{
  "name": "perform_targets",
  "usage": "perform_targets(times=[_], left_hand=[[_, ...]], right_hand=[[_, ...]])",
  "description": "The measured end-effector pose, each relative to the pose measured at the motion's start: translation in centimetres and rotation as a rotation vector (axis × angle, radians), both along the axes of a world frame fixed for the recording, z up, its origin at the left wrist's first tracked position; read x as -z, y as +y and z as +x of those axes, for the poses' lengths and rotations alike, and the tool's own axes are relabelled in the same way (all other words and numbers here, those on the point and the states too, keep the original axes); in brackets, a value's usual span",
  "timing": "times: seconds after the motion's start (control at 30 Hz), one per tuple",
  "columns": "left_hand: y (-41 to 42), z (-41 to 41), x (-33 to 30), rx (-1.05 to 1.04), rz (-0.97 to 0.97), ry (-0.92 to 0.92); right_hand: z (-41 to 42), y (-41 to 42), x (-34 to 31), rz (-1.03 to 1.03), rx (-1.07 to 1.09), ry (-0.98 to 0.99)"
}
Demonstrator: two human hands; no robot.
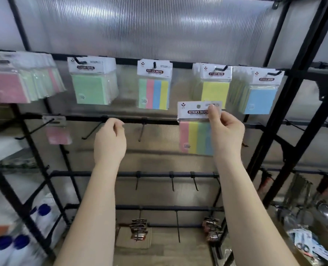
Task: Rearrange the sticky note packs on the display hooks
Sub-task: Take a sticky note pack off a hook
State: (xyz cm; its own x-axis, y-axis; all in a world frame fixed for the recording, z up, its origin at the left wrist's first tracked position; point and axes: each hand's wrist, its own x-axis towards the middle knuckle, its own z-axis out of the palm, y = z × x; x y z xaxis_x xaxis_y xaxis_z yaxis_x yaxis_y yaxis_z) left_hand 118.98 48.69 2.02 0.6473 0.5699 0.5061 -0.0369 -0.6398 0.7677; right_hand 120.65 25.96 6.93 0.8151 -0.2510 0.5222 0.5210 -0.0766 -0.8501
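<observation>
Packaging in the right hand point(226, 129) is a striped sticky note pack point(195, 138), pinched by thumb and fingertips at the right end of its white header card point(198, 111), the pad hanging straight down with its long axis vertical. The punched hang hole point(198, 106) sits at the top middle of that card, at about ten o'clock from the gripping fingers and clear of them. The left hand point(110, 139) holds nothing; its fingers are loosely curled, raised just in front of the middle rail point(159, 121).

Bare hooks on that rail lie at nine o'clock from the held pack: one black hook point(141, 132) near the rail's centre, between the two hands, and another hook point(91, 131) further left, just beside the left hand. A single pink pack point(58, 134) hangs further out at nine o'clock. Directly at twelve o'clock above the held pack hangs the yellow pack point(214, 93) on the top rail, with a matching striped pack point(153, 94) at eleven o'clock.

My reading is that the pack is between hooks and not yet hung. The right hand is the one that must carry it; the centre hook is the nearer bare one, and its tip points out toward the viewer, so the hole has to be lined up head-on with that tip. The free left hand is nearer that hook and could steady it.
</observation>
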Motion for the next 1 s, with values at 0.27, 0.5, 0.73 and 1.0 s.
perform_targets(times=[0.27,0.5,0.73,1.0], left_hand=[[8.5,0.8,0.0,-0.079,0.196,0.241],[11.7,1.7,0.7,0.061,0.231,0.348],[13.1,2.6,0.8,0.162,0.256,0.322],[14.3,2.1,1.0,0.194,0.26,0.304]], right_hand=[[3.5,8.1,-3.9,0.128,-0.047,-0.048],[5.7,12.2,-5.9,0.149,0.026,-0.055],[6.9,13.6,-6.6,0.167,0.132,0.009],[7.6,14.2,-6.3,0.198,0.189,0.06]])
